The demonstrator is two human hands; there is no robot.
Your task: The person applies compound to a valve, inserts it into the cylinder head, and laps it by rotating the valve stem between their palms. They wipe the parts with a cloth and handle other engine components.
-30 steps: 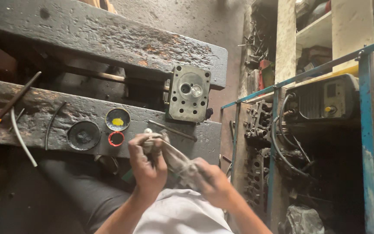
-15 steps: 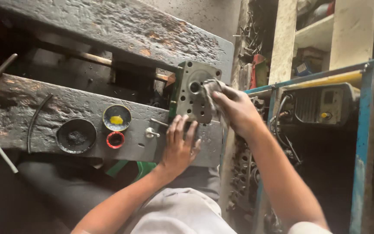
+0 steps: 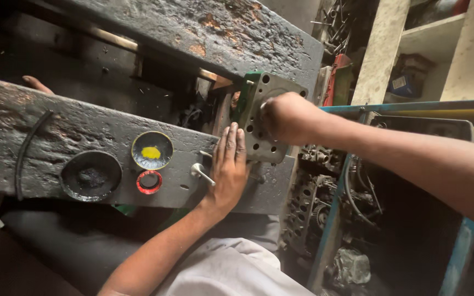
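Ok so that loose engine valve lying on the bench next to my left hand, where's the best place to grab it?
Probably by the thin stem. The valve lies flat on the bench, its round head toward the red ring and its stem running toward the left hand. Pinch mid-stem from above, coming from the near edge; the flat head gives less to hold.

Bare stretch of the grimy table at far left, crossed only by a curved black wire. Toward the middle, blocked by a black dish, a tin lid with a yellow blob and a red ring. Right end taken up by the left hand, a small valve and the metal block under the right hand. Open gap between table and far beam.
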